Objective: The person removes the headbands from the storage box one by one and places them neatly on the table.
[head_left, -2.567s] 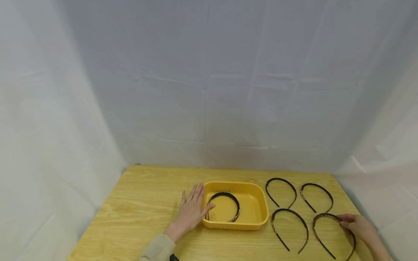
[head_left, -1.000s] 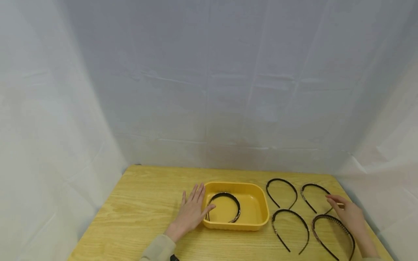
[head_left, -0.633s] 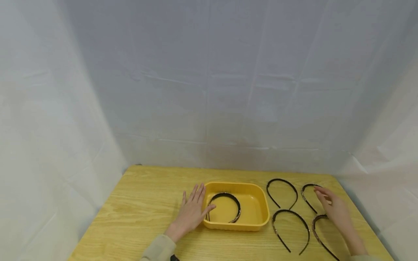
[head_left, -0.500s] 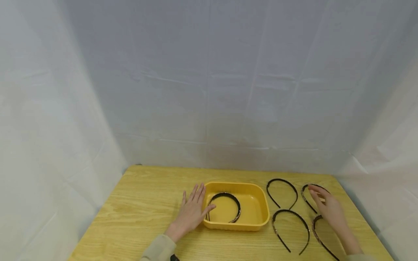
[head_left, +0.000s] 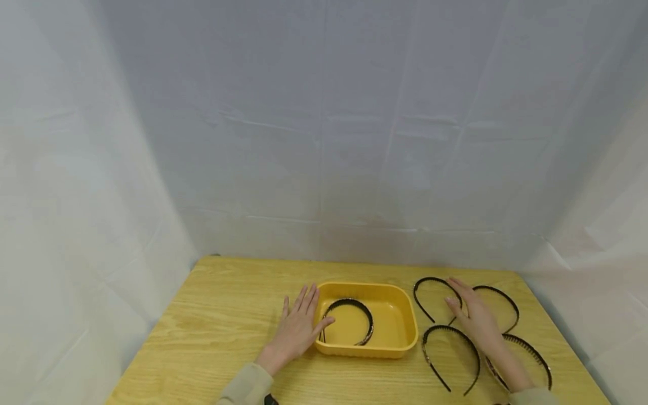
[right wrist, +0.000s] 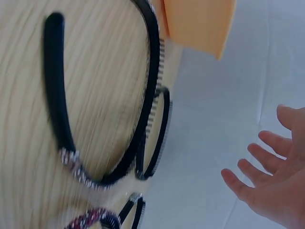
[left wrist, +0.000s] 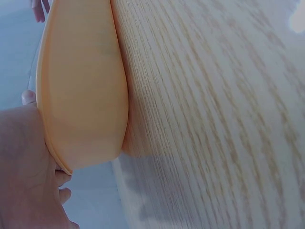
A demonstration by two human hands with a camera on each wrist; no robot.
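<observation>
The right hand (head_left: 476, 318) is hovering, fingers spread and straight and grasping nothing, just right of the yellow tray (head_left: 402, 315), over the gap between the far-left headband (head_left: 430, 281) and the far-right headband (head_left: 508, 301); its fingertips are reaching the far-left band's arc, though contact cannot be told. The near-left headband (head_left: 453, 332) is lying just right of the tray's near corner, and the near-right headband (head_left: 531, 351) is sitting farther right of the tray, partly under the forearm. The right wrist view is showing what the head view cannot: fine comb teeth along the inner edge of a headband (right wrist: 152, 81) and a sparkly beaded stretch near one tip, with the open palm (right wrist: 271, 186) raised clear of the wood. All the bands are thin, black, horseshoe-shaped strips lying flat. The tray is a shallow, rounded-corner rectangle of smooth plastic, and it is holding one more headband (head_left: 349, 320). The left hand (head_left: 296, 329) is resting flat and relaxed against the tray's left wall, thumb over the rim; the left wrist view is showing that wall (left wrist: 81, 86) bulging smoothly beside the grained wooden table (head_left: 212, 315).
</observation>
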